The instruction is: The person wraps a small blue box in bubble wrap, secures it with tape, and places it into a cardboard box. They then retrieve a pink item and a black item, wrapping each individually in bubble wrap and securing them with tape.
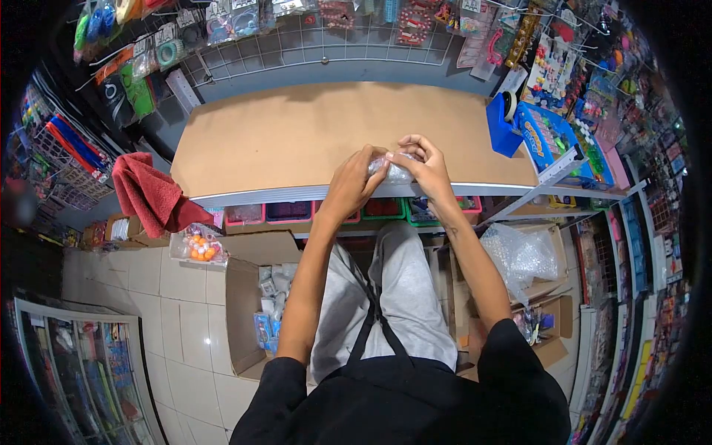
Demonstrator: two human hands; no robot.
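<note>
A small bundle in clear, crinkled plastic [394,174] is at the front edge of the brown tabletop [311,126]. My left hand [356,178] grips its left side, fingers curled over the top. From the right, my right hand [429,169] pinches the upper part of the plastic with thumb and fingers bent. Both thumbs come close together above the bundle. What the wrapping contains cannot be made out.
A blue tape dispenser [504,124] and a blue display box [552,141] stand at the table's right end. A red cloth [148,194] hangs at the left corner. Open cartons flank my legs, one with bubble wrap [523,252]. Packaged goods hang on the wire grid [326,59].
</note>
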